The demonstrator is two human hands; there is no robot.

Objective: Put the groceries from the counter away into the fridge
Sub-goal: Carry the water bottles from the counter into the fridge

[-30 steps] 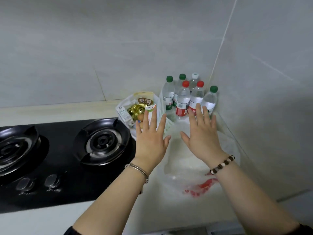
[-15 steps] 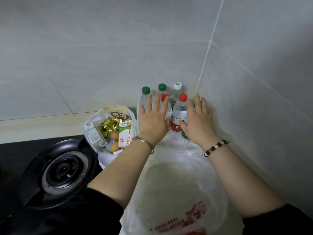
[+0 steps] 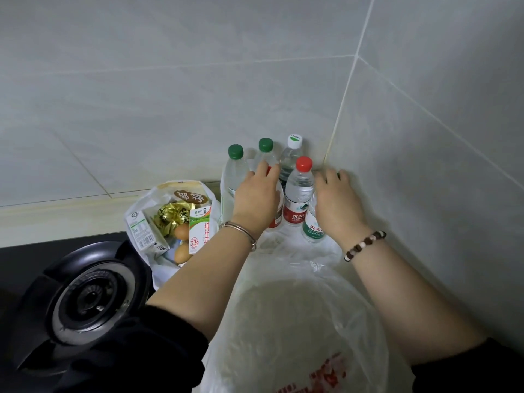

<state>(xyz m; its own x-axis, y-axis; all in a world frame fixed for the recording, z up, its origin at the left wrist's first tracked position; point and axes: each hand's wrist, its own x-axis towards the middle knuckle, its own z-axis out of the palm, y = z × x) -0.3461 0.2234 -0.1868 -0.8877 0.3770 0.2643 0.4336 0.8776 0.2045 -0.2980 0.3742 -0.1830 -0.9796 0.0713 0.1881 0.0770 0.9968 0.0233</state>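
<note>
Red-label bottle [image 3: 278, 215] newly gripped by left hand [image 3: 255, 199], green-label bottle [image 3: 313, 231] by right hand [image 3: 337, 205].

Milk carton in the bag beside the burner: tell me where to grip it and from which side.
Grip the milk carton near its top, coming down from above. It stands upright in the open bag with its top exposed, while eggs crowd one side and the bag walls surround the rest.
</note>
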